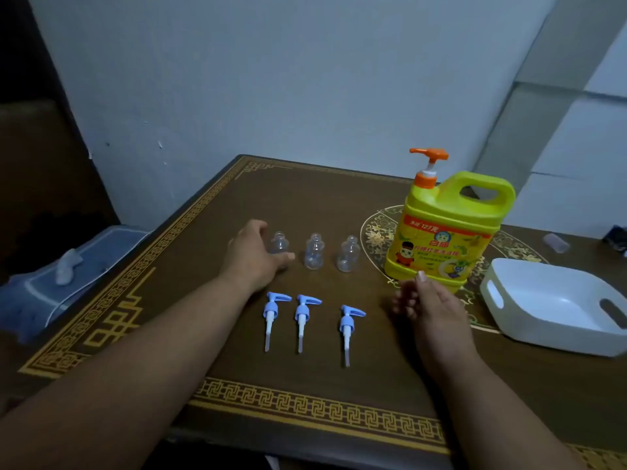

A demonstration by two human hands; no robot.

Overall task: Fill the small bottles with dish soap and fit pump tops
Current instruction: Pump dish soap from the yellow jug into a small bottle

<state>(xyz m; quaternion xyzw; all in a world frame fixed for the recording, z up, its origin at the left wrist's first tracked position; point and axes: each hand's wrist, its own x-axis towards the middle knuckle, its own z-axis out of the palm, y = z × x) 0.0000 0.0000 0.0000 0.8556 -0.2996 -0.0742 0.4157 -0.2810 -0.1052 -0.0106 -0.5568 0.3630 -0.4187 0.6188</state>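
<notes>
On the tabletop (210,266), nearest me, three pumps (300,320) lie flat. Right hand (431,310) hovers loose, grip released, just short of the soap jug (448,228). Behind the pumps stand three empty bottles (314,251); left hand (258,256) curls around the leftmost, grip not fully clenched.

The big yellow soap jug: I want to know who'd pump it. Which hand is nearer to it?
Right. The right hand hovers just in front of the soap jug, fingers at its base. The left hand is across the table at the leftmost small bottle.
</notes>
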